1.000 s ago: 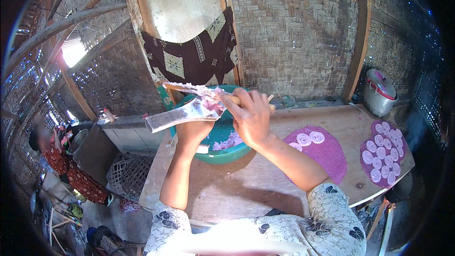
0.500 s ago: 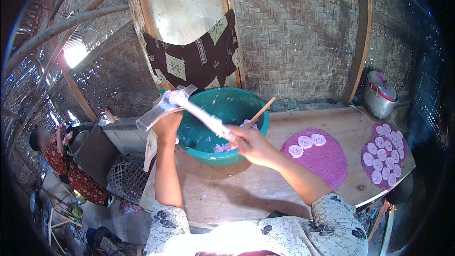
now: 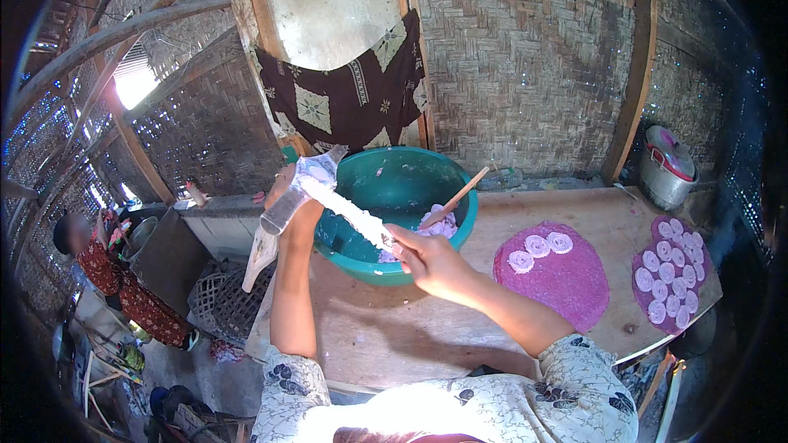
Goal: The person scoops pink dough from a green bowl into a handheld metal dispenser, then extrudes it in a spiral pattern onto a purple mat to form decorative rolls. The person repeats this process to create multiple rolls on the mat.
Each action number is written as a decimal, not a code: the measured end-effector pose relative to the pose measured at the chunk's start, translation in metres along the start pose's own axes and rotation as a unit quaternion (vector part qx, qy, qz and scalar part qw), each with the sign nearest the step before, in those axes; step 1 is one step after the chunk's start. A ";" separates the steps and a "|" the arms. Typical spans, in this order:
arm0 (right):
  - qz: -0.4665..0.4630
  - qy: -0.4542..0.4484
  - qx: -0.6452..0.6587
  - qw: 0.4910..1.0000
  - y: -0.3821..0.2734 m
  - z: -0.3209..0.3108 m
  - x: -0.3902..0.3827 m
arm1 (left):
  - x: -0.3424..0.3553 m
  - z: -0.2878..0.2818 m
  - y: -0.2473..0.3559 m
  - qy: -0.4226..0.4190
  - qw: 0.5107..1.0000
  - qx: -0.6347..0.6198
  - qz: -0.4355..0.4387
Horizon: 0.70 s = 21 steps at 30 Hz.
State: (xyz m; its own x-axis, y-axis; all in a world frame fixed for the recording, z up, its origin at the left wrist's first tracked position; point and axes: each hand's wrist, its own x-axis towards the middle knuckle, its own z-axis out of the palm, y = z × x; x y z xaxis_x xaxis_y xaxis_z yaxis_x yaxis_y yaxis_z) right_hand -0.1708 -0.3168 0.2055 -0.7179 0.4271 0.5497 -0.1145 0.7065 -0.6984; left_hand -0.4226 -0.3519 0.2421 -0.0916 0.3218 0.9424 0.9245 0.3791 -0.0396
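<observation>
My left hand (image 3: 302,212) is wrapped round a wooden tool (image 3: 283,203) with a broad crosspiece and a pale handle below, smeared with pale dough. My right hand (image 3: 431,261) grips the near end of a stick (image 3: 349,212) thickly coated with whitish-pink dough. The stick slants up to the tool's top, its far end touching or just over it; I cannot tell whether it goes in. Both hands are above a green basin (image 3: 386,273). Inside the basin lies a lump of pink dough (image 3: 443,227) with a wooden stick (image 3: 468,189) leaning in it.
On the wooden table (image 3: 386,336) lies a round purple mat (image 3: 558,279) with three pale swirled rounds. Another purple mat (image 3: 639,277) bears several more. A lidded metal pot (image 3: 669,180) stands at the back right. At far left, a person (image 3: 131,295) is near woven baskets (image 3: 230,295).
The coated stick and my right hand have dipped slightly, and the wooden tool in my left hand has tilted more steeply. The whole view has shifted a little.
</observation>
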 end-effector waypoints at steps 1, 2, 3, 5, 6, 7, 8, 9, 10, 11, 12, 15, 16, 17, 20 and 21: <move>0.029 0.002 0.026 0.999 -0.003 -0.005 0.006 | -0.002 -0.006 0.002 0.010 1.000 -0.012 -0.012; 0.058 0.004 0.052 0.997 -0.004 -0.009 0.012 | -0.003 -0.009 0.003 0.020 0.999 -0.023 -0.024; 0.032 0.018 0.009 0.999 0.010 -0.010 0.022 | -0.004 -0.006 0.004 0.011 1.000 0.002 -0.008; 0.019 0.039 0.014 0.999 0.026 0.003 0.025 | -0.002 -0.008 0.017 0.015 1.000 0.000 0.010; 0.006 0.045 0.016 0.999 0.026 0.009 0.029 | -0.001 -0.008 0.019 0.021 1.000 0.004 0.017; 0.003 0.044 0.021 0.999 0.021 0.012 0.025 | -0.002 -0.006 0.016 0.026 0.999 -0.017 0.014; 0.026 -0.009 0.082 0.996 0.016 0.010 0.025 | -0.005 -0.004 0.008 0.030 0.998 -0.047 0.023; 0.048 -0.064 0.142 0.987 0.011 0.008 0.025 | -0.010 -0.004 -0.004 0.034 0.996 -0.074 0.030; 0.072 -0.123 0.203 0.969 0.001 0.005 0.026 | -0.015 -0.007 -0.012 0.035 0.994 -0.099 0.034; 0.131 -0.111 0.281 0.944 -0.015 -0.005 0.025 | -0.020 -0.010 -0.015 -0.004 1.000 0.002 -0.010; 0.116 -0.008 0.280 0.953 0.008 -0.006 0.029 | -0.020 -0.006 -0.017 -0.020 1.000 -0.012 -0.008; 0.063 0.035 -0.046 0.996 0.063 -0.033 0.049 | -0.025 -0.032 -0.025 -0.052 0.997 -0.059 -0.022; 0.027 0.022 -0.195 0.980 0.094 -0.033 0.050 | -0.023 -0.046 -0.024 -0.056 0.993 -0.094 -0.036; 0.048 -0.054 -0.321 0.944 0.114 -0.027 0.051 | -0.023 -0.060 -0.024 -0.060 0.989 -0.126 -0.051; 0.064 -0.189 -0.553 0.809 0.138 -0.023 0.040 | -0.032 -0.079 -0.042 0.006 0.984 -0.169 -0.057; 0.026 -0.178 -0.554 0.813 0.128 -0.023 0.039 | -0.039 -0.091 -0.053 0.000 0.920 -0.354 -0.170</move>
State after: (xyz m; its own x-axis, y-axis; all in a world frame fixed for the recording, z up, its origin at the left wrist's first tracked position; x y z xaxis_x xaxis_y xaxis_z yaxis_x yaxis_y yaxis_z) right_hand -0.1980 -0.1968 0.1478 -0.8779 0.4209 0.2284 0.4692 0.8516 0.2337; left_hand -0.4348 -0.4638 0.2372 -0.4194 0.2897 0.8603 0.8516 -0.2027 0.4834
